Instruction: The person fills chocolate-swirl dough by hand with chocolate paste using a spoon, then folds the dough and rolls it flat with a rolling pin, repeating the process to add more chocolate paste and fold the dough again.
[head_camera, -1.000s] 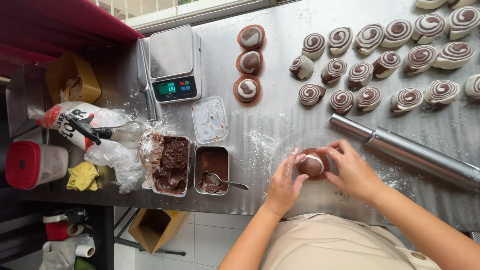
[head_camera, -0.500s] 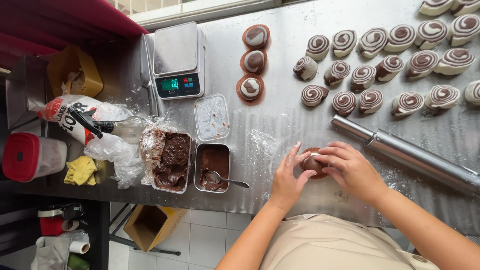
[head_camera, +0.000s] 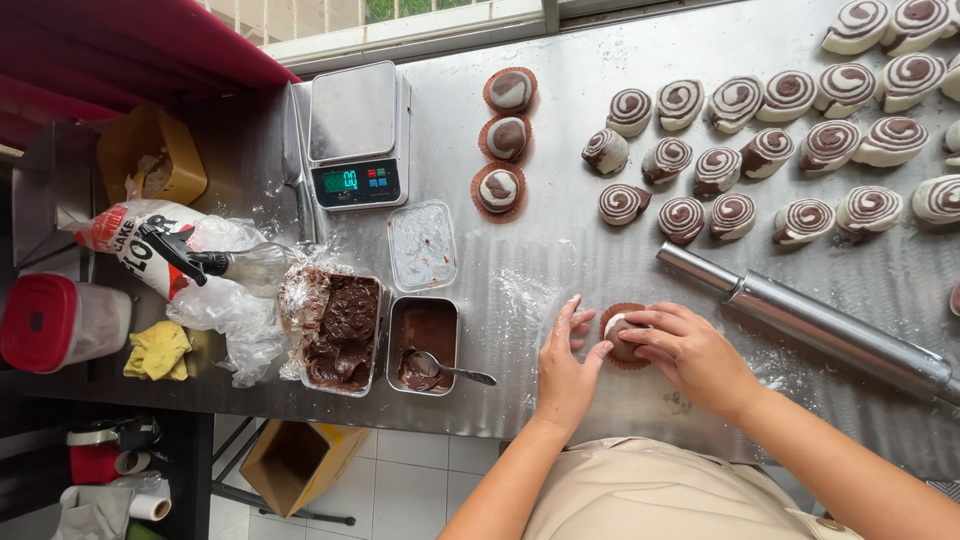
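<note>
**Dough disc cupped on the steel bench**

A round, soft brown dough disc with a pale centre lies on the floured steel bench near its front edge. The right hand curls its fingers over it; the left hand presses its edge, fingers spread. A smooth metal rolling pin lies just right, swirled dough rounds beyond

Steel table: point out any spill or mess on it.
White flour is dusted over the steel table beside the left hand and near the rolling pin. The chocolate tray has smeared, crumpled wrap. Otherwise nothing stands out.
</note>
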